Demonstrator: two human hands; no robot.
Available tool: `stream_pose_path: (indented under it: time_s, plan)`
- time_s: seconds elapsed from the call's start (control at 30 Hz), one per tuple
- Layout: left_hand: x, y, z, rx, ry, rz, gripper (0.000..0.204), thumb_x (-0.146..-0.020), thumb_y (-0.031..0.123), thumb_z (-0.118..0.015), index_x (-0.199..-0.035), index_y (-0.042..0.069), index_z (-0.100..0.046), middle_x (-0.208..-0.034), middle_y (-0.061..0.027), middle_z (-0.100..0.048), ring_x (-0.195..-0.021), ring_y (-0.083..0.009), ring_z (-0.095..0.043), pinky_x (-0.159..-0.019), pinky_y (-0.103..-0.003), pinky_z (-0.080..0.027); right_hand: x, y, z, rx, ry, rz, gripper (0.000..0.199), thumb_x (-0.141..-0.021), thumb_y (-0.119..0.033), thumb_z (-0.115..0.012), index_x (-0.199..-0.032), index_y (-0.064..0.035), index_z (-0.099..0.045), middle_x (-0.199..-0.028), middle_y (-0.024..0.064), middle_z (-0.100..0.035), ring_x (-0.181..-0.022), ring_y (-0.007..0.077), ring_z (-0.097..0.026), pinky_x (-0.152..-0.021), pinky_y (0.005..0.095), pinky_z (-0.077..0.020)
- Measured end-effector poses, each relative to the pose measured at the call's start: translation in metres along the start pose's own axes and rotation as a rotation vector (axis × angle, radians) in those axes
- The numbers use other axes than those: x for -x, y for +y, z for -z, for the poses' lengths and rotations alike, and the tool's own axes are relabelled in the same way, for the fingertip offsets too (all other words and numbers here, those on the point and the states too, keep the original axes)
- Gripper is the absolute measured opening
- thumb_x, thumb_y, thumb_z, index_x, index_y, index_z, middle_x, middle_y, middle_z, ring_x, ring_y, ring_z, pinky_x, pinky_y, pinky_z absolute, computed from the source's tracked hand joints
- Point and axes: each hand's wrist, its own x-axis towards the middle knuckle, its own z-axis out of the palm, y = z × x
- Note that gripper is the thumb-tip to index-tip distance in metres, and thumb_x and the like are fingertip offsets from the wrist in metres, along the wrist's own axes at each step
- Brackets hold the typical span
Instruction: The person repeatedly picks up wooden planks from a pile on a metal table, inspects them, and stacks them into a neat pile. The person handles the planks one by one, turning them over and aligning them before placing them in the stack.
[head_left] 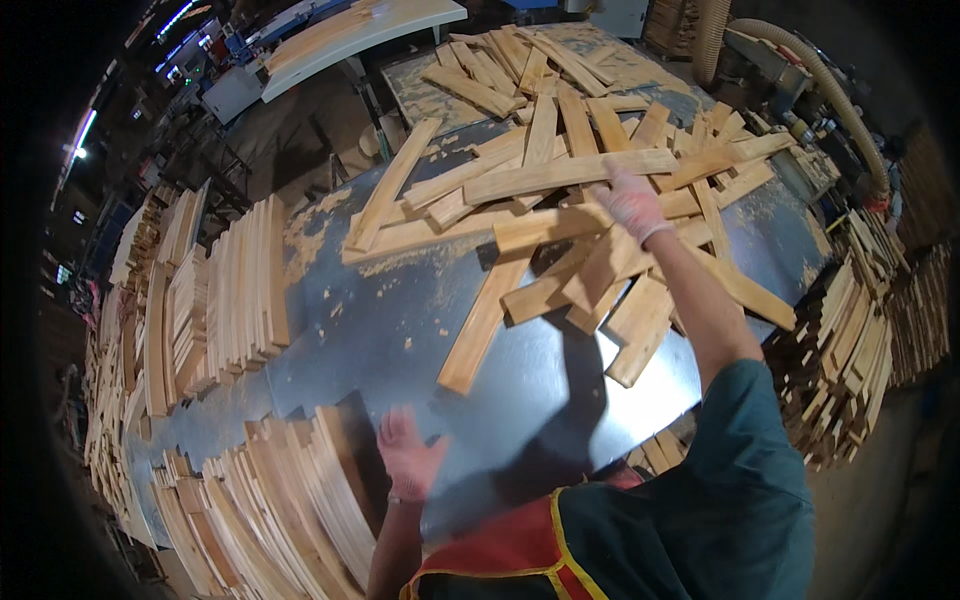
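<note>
My right hand [634, 205], in a pale pinkish work glove, reaches far across the metal table onto a loose heap of wooden boards. Its fingers are closed over the edge of a long, light wooden board [545, 178] lying across the top of the heap; the fingertips are partly hidden. Below it, several shorter boards overlap at angles, among them a slanting board [484, 325] on the heap's near left. My left hand [408, 458], gloved alike, is low over the table with thumb and fingers apart, holding nothing. Beside it stands a row of boards on edge [290, 490].
A second row of boards [240, 290] stands at the table's left. Sawdust patches lie on the blue-grey tabletop [345, 350]. More boards [845, 340] are stacked beyond the right edge. A ribbed hose [845, 95] hangs at the far right, and a pale table [360, 40] stands behind.
</note>
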Motion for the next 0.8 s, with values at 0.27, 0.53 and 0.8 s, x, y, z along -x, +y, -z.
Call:
stream_pose_path:
  time_s: [0.27, 0.53, 0.8]
  plan:
    - [-0.153, 0.109, -0.073, -0.097, -0.132, 0.041, 0.1, -0.069, 0.045, -0.089, -0.15, 0.005, -0.048, -0.133, -0.0132, -0.059, -0.126, -0.0361, -0.055, -0.108, -0.05, -0.045, -0.097, -0.008, 0.013, 0.573, -0.411, 0.059, 0.099, -0.084, -0.066, -0.073, -0.161, -0.0115, -0.042, -0.157, 0.018, -0.052, -0.146, 0.0367, -0.047, -0.12, 0.0466, -0.0399]
    - [-0.07, -0.002, 0.004, 0.155, 0.163, 0.055, 0.06, -0.076, 0.007, -0.081, -0.134, 0.008, -0.067, -0.097, -0.004, -0.068, -0.088, -0.0236, -0.069, -0.078, -0.038, -0.056, -0.017, 0.009, 0.002, 0.429, -0.63, 0.267, 0.073, -0.081, -0.06, -0.077, -0.125, -0.0027, -0.071, -0.114, 0.0195, -0.076, -0.105, 0.0357, -0.074, -0.091, 0.0439, -0.0591]
    - [0.015, 0.043, 0.051, 1.691, -0.255, 0.872, 0.03, -0.103, 0.018, -0.064, -0.13, 0.005, -0.063, -0.096, -0.0022, -0.066, -0.081, -0.0127, -0.066, -0.068, -0.028, -0.053, 0.223, -0.068, -0.125, -0.926, -1.056, -0.174, 0.072, -0.093, -0.051, -0.075, -0.139, 0.0029, -0.062, -0.114, 0.0095, -0.074, -0.1, 0.0212, -0.069, -0.083, 0.0363, -0.0569]
